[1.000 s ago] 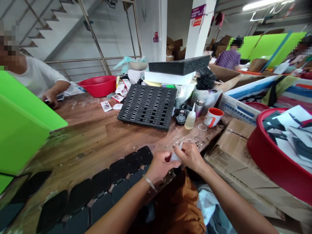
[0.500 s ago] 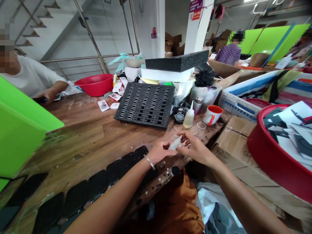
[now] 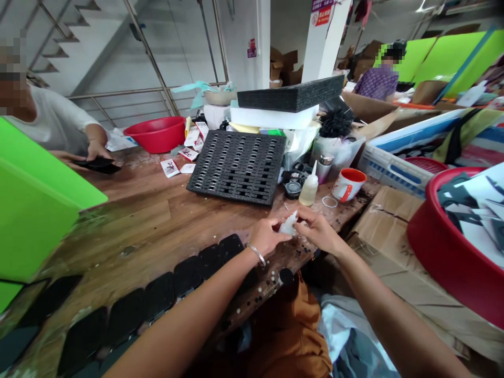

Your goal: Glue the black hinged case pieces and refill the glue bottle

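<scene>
- Head view: the table (image 3: 153,205) stretches broad, and I'd work well away from the row of black pads (image 3: 159,290) on it.
- The left hand (image 3: 268,234) has its thumb and fingers clamped on the small bottle (image 3: 288,226); a light, steady hold seems best.
- The right hand (image 3: 318,230) curls by the bottle's tip (image 3: 294,213); whether its fingers pinch, I cannot tell.
- The small bottle sits between both hands, above the table, tip tilted upward, sensibly.

The small bottle (image 3: 287,226) looks smooth plastic, the table (image 3: 147,212) scuffed wood, the tray (image 3: 241,169) matt foam.
</scene>
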### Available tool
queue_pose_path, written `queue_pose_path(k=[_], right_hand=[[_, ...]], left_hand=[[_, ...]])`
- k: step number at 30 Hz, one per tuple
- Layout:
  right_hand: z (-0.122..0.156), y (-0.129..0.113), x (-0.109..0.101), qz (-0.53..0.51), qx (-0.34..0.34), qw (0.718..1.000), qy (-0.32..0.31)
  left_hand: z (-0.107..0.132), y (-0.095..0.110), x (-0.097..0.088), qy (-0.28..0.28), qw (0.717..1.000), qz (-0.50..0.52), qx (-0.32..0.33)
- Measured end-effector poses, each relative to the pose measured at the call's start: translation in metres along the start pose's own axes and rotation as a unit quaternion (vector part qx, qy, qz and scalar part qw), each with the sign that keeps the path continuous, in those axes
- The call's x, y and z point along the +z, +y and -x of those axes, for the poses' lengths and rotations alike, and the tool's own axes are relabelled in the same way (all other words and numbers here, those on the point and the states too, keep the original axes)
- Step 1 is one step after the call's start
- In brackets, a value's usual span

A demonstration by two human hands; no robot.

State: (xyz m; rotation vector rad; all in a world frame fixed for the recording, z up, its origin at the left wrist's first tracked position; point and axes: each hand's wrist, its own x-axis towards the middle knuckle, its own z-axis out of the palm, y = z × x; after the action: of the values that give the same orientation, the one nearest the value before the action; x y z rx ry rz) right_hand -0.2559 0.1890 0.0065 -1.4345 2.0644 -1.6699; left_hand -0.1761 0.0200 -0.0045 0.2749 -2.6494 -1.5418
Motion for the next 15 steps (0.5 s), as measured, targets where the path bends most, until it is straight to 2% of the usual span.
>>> queue_pose_path(k=[3, 6, 10, 12, 15], right_hand=[[-0.001, 0.005, -0.002, -0.025, -0.005, 0.999, -0.024], [-0.001, 0.009, 0.002, -0.024, 0.021, 0.999, -0.017], [-0.002, 0.015, 0.015, 0.07, 0.088, 0.99, 0.083], [-0.004, 0.016, 0.019, 0.093, 0.089, 0.985, 0.118], [-0.006, 0.015, 0.02, 0.068, 0.064, 0.993, 0.076]], left_hand=[[-0.004, 0.0, 0.001, -0.003, 1.0, -0.017, -0.001], [-0.006, -0.001, 0.003, 0.008, 0.999, -0.034, -0.009], [-0.007, -0.001, 0.006, 0.037, 0.998, -0.054, -0.023], [-0.006, -0.001, 0.007, 0.046, 0.997, -0.063, -0.025], [-0.005, 0.0, 0.008, 0.054, 0.996, -0.07, -0.027]])
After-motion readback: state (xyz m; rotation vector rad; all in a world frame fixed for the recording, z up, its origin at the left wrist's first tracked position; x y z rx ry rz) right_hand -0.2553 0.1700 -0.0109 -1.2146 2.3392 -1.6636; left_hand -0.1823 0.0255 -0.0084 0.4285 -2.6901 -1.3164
